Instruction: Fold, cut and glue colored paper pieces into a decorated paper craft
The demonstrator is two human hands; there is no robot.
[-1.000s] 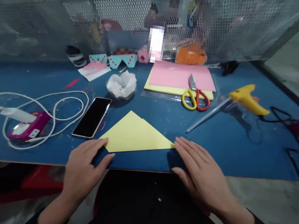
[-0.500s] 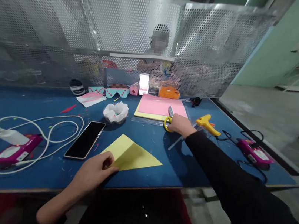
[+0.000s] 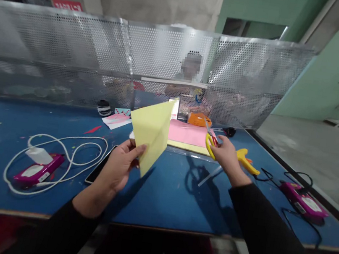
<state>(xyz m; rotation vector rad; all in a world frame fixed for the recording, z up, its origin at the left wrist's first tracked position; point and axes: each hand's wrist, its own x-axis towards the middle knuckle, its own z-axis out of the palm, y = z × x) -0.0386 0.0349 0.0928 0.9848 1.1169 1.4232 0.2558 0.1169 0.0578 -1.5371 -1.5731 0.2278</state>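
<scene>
A folded sheet of yellow paper (image 3: 152,135) is held up above the table, its lower left edge pinched between the thumb and fingers of my left hand (image 3: 121,164). My right hand (image 3: 226,153) is closed around scissors (image 3: 209,145) with yellow handles, lifted off the table with the blades pointing up and away. Behind the hands lies a stack of pink paper (image 3: 184,133) on top of yellow sheets. Just right of my right hand is a yellow glue gun (image 3: 247,162), partly covered by the hand.
Left are a phone (image 3: 99,171), partly hidden by my hand, and a purple power strip (image 3: 38,170) with a looped white cable. Another purple power strip (image 3: 303,201) sits right. A perforated metal screen (image 3: 81,54) closes the back; a person (image 3: 190,75) is behind it.
The yellow paper has been raised from the table by my left hand. My right hand has lifted the scissors off the paper stack. The head view has tilted upward.
</scene>
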